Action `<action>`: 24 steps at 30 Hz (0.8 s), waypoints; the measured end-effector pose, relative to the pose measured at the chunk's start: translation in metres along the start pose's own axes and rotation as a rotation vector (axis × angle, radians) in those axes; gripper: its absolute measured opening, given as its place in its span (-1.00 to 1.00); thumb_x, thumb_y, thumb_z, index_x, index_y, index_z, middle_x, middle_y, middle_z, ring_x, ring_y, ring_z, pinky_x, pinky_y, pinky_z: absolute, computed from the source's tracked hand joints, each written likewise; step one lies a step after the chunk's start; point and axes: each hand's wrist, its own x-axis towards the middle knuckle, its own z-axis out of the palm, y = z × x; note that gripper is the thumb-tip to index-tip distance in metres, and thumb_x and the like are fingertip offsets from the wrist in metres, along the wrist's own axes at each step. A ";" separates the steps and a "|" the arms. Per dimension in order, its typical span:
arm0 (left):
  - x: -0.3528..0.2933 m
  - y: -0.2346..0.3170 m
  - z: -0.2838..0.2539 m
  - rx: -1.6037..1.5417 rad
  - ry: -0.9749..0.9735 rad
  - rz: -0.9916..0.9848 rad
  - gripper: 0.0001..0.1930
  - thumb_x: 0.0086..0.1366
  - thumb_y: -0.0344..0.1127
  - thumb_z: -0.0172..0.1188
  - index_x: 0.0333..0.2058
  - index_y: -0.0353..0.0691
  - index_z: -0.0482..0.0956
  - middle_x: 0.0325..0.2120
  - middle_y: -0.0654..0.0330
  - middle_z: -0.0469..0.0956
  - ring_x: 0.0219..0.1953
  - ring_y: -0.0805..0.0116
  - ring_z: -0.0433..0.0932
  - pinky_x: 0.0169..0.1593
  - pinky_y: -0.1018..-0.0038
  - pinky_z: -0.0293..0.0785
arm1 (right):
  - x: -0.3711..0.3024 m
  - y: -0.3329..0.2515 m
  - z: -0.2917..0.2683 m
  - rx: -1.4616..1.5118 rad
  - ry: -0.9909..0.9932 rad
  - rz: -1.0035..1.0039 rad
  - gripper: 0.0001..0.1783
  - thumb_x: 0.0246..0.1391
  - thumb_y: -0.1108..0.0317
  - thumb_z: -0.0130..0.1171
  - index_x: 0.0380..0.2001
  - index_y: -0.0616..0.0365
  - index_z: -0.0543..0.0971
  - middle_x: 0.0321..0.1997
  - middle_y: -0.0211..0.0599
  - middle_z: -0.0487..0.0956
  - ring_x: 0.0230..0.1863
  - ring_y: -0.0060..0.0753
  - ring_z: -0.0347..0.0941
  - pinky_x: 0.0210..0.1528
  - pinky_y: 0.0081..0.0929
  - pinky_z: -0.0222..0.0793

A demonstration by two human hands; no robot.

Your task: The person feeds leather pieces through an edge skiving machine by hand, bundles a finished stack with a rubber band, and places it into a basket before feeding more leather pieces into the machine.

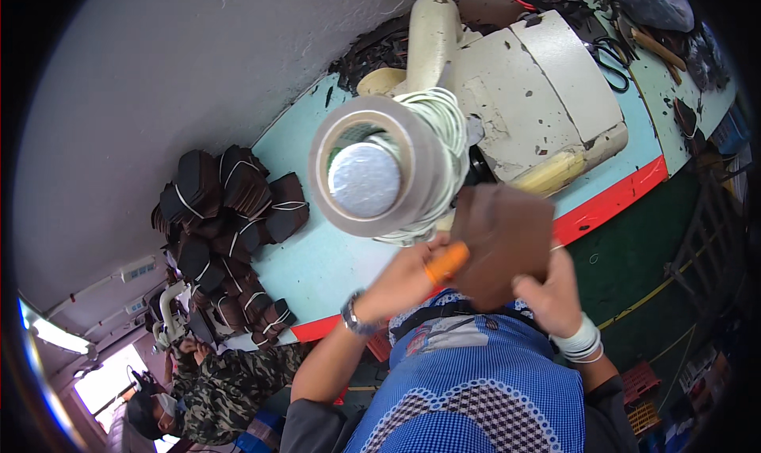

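In front of my apron I hold a brown stack of flat pieces (501,243) that look like leather, blurred by motion. My left hand (411,275), with an orange cover on one digit and a watch at the wrist, is closed at the stack's left edge; some of its fingers are hidden. At the lower right edge, my right hand (555,294) grips the stack with the thumb on its face. White bands (579,340) circle my right wrist. Just beyond my left hand are a wide tape roll (321,172) around a silver round top and white cord loops (444,120).
A cream machine (523,88) stands on the light blue, red-edged table (317,275). Banded brown bundles (226,231) pile up at the left. Black-handled scissors (610,64) and dark scraps lie at the far right. A person in camouflage (230,389) works at lower left.
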 end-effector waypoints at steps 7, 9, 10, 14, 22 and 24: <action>-0.044 -0.029 -0.053 0.594 0.031 0.102 -0.66 0.25 -0.22 0.06 -0.12 -0.37 0.45 -0.27 -0.01 0.54 -0.21 0.26 0.52 -0.13 0.42 0.41 | -0.008 0.030 0.016 -0.576 -0.445 -0.116 -0.61 -0.07 0.33 0.15 -0.21 0.41 0.45 -0.36 0.09 0.54 -0.30 0.02 0.50 -0.23 -0.32 0.41; -0.033 -0.050 -0.082 0.894 0.102 -0.288 -0.69 0.25 -0.23 0.06 -0.17 -0.38 0.50 -0.29 0.04 0.56 -0.21 0.32 0.53 -0.13 0.45 0.41 | -0.008 0.032 0.010 -0.489 -0.414 -0.159 -0.65 -0.06 0.33 0.15 -0.26 0.41 0.47 -0.35 0.07 0.55 -0.31 -0.02 0.51 -0.25 -0.33 0.41; -0.024 -0.060 -0.090 1.299 0.133 -0.350 -0.70 0.26 -0.21 0.05 -0.23 -0.38 0.53 -0.30 0.03 0.57 -0.24 0.28 0.56 -0.17 0.44 0.43 | -0.007 0.032 0.008 -0.447 -0.320 -0.146 -0.68 -0.05 0.33 0.15 -0.30 0.41 0.50 -0.34 0.04 0.55 -0.32 -0.06 0.52 -0.27 -0.33 0.42; -0.030 -0.075 -0.084 1.498 0.503 0.528 -0.70 0.18 -0.19 0.12 -0.45 -0.39 0.54 -0.56 -0.07 0.52 -0.52 0.01 0.50 -0.44 0.25 0.39 | -0.002 0.025 0.016 -0.406 -0.256 -0.126 -0.62 -0.05 0.25 0.21 -0.29 0.40 0.50 -0.43 0.01 0.56 -0.40 -0.15 0.53 -0.30 -0.39 0.43; -0.027 -0.002 -0.043 0.540 -0.015 0.215 -0.79 0.28 -0.27 0.07 -0.28 -0.32 0.53 -0.58 0.25 0.50 -0.53 0.64 0.37 -0.42 0.62 0.36 | 0.022 0.018 0.009 -0.134 -0.127 -0.001 -0.76 0.08 0.42 0.05 -0.26 0.42 0.49 -0.48 -0.30 0.56 -0.53 -0.67 0.44 -0.48 -0.67 0.38; -0.017 0.018 -0.060 0.703 -0.065 0.085 -0.81 0.26 -0.36 0.03 -0.22 -0.31 0.52 -0.34 0.20 0.55 -0.28 0.49 0.48 -0.12 0.53 0.38 | 0.032 0.020 0.007 -0.034 -0.075 0.195 -0.76 0.10 0.41 0.02 -0.28 0.42 0.50 -0.48 -0.28 0.56 -0.53 -0.62 0.45 -0.50 -0.65 0.38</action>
